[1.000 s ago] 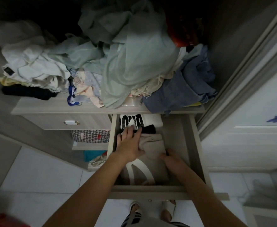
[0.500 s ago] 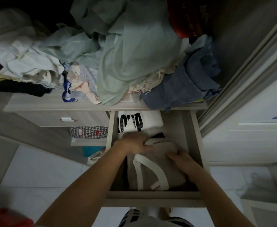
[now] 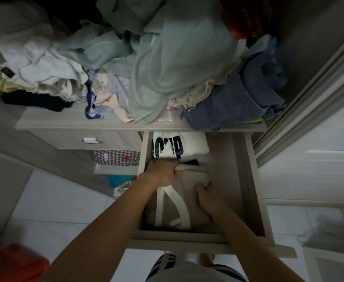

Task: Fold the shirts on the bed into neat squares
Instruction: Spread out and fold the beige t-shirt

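The left hand (image 3: 162,173) curls its fingers over the far edge of a folded beige shirt (image 3: 179,206) with white stripes, lying in an open drawer (image 3: 254,200) at centre frame, while the right hand (image 3: 207,197) grips the same shirt's right side with bent fingers. A folded white shirt (image 3: 189,144) with black lettering sits just beyond, toward the back of the drawer. A heap of loose clothes (image 3: 167,68) covers the dresser top across the upper frame
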The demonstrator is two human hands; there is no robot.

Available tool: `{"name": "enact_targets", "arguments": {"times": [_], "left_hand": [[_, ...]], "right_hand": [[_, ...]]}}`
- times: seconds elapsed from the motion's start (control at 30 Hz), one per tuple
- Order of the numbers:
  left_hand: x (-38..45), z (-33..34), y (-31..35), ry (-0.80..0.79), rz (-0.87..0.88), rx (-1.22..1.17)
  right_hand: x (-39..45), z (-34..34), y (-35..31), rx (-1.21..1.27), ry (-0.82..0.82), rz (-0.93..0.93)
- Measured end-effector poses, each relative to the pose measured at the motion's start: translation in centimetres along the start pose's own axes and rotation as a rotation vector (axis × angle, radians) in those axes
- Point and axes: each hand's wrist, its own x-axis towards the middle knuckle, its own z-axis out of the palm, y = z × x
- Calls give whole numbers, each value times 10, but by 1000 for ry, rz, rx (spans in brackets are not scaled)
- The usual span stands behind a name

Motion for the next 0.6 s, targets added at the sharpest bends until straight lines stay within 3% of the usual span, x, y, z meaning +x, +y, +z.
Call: {"name": "enact_targets", "arguments": {"times": [0.07, 0.23, 0.3, 0.6], "left_hand": [[-5, 6, -1, 13, -11, 33], [-25, 17, 10, 407, 55, 87], [-34, 25, 14, 497, 84, 55], [-34, 51, 8, 434, 19, 9]], "right_hand": [[0, -1, -3, -66, 22, -7], [-5, -19, 8, -117, 40, -76], [-7, -21, 12, -85, 37, -75], [-12, 1, 5, -233, -50, -24]]}}
